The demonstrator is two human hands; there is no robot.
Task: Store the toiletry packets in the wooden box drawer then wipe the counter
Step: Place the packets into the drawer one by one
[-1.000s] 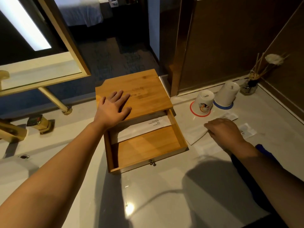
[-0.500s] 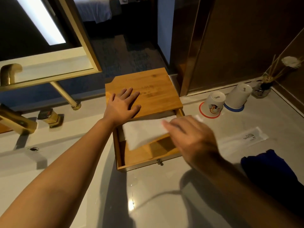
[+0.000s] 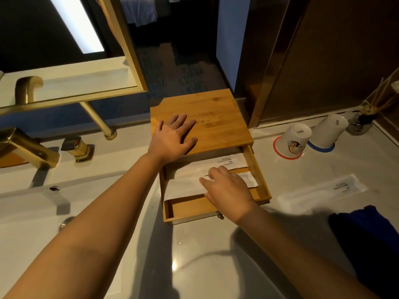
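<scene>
Resting flat on the lid of the wooden box [image 3: 207, 117], the left hand [image 3: 172, 137] has its fingers spread and straight, grasping nothing. Below it the drawer [image 3: 216, 209] stands pulled out toward the person. 2 white toiletry packets lie inside: a rear packet [image 3: 224, 161] printed "BRUSHING TEETH" near the back, and a front packet [image 3: 185, 187] lying across the middle. The right hand [image 3: 228, 190] is down in the drawer, fingers laid on the front packet and pressing it rather than clenching; whether the thumb pinches it I cannot tell. A third packet [image 3: 323, 192] lies on the white counter [image 3: 216, 266] well to the right of the box. Nearer the person, a dark blue cloth [image 3: 367, 231] sits on the counter. 2 upturned cups [image 3: 295, 140] stand behind on round coasters, beside a reed diffuser [image 3: 362, 121]. A gold tap [image 3: 26, 145] stands at the far left.
</scene>
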